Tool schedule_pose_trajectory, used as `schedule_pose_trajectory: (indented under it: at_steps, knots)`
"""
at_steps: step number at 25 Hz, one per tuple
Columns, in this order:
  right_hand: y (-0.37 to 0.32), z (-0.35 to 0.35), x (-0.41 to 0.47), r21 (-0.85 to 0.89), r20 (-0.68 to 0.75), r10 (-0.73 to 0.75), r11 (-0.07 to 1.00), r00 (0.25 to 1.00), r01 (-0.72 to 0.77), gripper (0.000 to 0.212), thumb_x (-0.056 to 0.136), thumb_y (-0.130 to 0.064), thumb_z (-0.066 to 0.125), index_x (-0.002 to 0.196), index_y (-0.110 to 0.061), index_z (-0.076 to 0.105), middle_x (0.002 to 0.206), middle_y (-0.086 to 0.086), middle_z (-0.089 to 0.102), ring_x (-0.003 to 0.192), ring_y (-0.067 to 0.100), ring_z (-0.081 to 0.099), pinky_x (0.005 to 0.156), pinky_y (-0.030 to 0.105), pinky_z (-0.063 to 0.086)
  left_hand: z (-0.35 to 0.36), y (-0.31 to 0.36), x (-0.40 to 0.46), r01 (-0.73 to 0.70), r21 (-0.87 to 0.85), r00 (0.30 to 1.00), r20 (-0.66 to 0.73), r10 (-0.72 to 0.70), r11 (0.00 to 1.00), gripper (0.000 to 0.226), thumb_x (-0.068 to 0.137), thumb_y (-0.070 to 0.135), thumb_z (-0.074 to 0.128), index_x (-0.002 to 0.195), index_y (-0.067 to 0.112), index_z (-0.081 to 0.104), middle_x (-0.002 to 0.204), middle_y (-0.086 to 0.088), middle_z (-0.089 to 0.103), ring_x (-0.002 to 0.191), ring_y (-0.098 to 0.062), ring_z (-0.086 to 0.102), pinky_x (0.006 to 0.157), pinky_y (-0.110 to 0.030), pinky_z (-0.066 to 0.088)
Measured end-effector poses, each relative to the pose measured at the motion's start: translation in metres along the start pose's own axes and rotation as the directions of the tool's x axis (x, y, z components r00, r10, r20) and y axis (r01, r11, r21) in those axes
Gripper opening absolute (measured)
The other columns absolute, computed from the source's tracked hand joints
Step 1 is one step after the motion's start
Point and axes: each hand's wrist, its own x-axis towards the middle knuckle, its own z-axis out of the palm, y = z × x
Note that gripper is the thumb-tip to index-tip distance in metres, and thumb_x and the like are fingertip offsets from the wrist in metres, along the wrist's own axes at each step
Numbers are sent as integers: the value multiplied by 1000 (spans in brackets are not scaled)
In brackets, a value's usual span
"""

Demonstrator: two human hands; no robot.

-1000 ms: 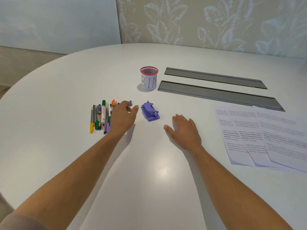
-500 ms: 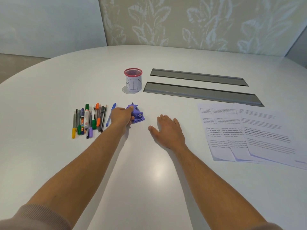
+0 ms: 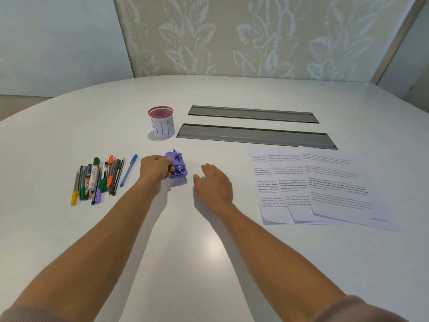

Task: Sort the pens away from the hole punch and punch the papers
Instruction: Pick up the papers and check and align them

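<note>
A small purple hole punch sits mid-table, tipped up, with my left hand gripping its left side. My right hand rests flat and open on the table just right of the punch, not touching it. Several pens and markers lie side by side in a bunch to the left, with a blue pen a little apart nearest my left hand. Three overlapping printed papers lie on the right.
A red mesh cup wrapped in paper marked "BIN" stands behind the punch. Two long grey cable slots are set into the white table at the back. A patterned wall panel rises behind the table.
My left hand moved right from the pens and took hold of the hole punch, tipping it up. My right hand stayed flat beside it. The camera view shifted.
</note>
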Motion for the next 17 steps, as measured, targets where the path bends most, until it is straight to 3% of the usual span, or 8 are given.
schedule_pose_trajectory:
  at_steps: [7,14,17]
  knots:
    - [58,-68,-6,-118,-88,-50,992,995,39,59,99,-45,46,148,-12,42,156,5,39,149,20,25,120,36,20,42,4,-39,-49,17,985,168,45,999,7,92,6,59,86,8,62,72,-11,63,64,-19,58,66,-30,52]
    - [164,-149,-40,-272,-202,90,951,975,-144,62,99,-51,43,148,-12,41,158,6,35,150,20,22,121,40,15,66,-8,-58,-53,60,981,189,41,997,12,93,6,59,82,12,62,76,-12,64,67,-19,60,73,-34,54]
    - [199,-167,-57,-284,-220,162,933,962,-222,64,99,-52,42,149,-13,41,159,6,35,150,21,22,121,43,15,70,-13,-63,-53,84,981,190,37,995,6,93,7,58,93,7,64,76,-12,63,66,-20,59,71,-35,53]
